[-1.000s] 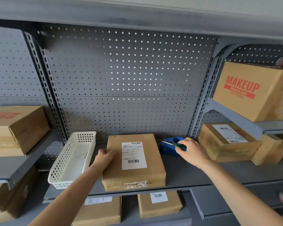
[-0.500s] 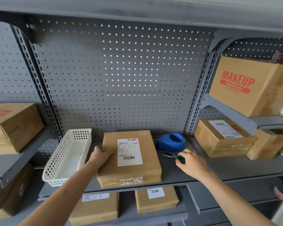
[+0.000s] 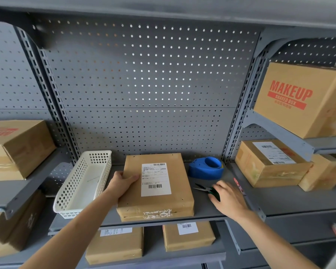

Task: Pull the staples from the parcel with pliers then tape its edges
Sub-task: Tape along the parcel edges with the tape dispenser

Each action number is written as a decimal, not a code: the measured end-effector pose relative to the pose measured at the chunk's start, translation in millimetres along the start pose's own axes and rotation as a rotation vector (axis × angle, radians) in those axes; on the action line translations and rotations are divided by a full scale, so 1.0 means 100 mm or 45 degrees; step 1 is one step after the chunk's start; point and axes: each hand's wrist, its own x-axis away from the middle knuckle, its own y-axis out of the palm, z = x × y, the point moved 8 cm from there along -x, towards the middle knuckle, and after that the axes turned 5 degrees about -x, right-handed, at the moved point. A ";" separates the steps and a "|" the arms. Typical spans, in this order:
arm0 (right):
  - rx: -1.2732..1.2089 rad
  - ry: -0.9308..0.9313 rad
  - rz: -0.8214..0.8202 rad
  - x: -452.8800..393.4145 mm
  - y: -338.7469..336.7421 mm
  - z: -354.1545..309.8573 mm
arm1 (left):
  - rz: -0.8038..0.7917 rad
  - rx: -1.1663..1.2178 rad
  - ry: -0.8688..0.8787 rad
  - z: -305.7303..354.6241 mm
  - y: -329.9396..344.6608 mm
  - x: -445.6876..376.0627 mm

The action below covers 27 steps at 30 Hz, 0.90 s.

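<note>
1. The flat brown paper-wrapped parcel (image 3: pixel 155 188) lies flat on the grey metal shelf (image 3: pixel 208 207), near its front edge, with a white printed shipping label (image 3: pixel 156 179) facing up. Small dark marks dot its top near the corners; whether they are staples cannot be told. A patch of torn white residue shows on its front edge.
2. The left hand (image 3: pixel 123 182) rests on the parcel's left edge, thumb laid on the top face, fingers curled round the side.
3. The green-handled pliers (image 3: pixel 209 190) lie on the shelf just right of the parcel, metal nose pointing left toward it.
4. The right hand (image 3: pixel 228 199) covers the pliers' handles, fingers bent down over them. Whether they are actually gripped cannot be told.
5. A blue plastic tape dispenser (image 3: pixel 206 167) stands on the shelf behind the pliers, near the parcel's back right corner and apart from it.
6. A white perforated plastic basket (image 3: pixel 81 184) sits left of the parcel, angled, its front end overhanging the shelf edge.
7. A grey perforated back panel (image 3: pixel 144 84) rises behind the shelf.
8. A cardboard box printed "MAKEUP" in red (image 3: pixel 299 100) stands on a higher shelf to the right; a labelled cardboard box (image 3: pixel 270 164) sits below it.
9. Two brown labelled parcels (image 3: pixel 114 245) lie on the shelf underneath.
</note>
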 end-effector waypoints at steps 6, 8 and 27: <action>-0.007 -0.035 0.084 0.05 0.05 0.02 | 0.010 -0.011 0.007 0.00 0.00 0.01; -0.026 -0.041 0.098 0.07 0.07 0.03 | 0.004 -0.001 0.001 -0.01 0.00 0.02; -0.197 -0.041 0.210 -0.65 -0.35 0.00 | 0.019 -0.035 -0.005 0.04 -0.02 0.07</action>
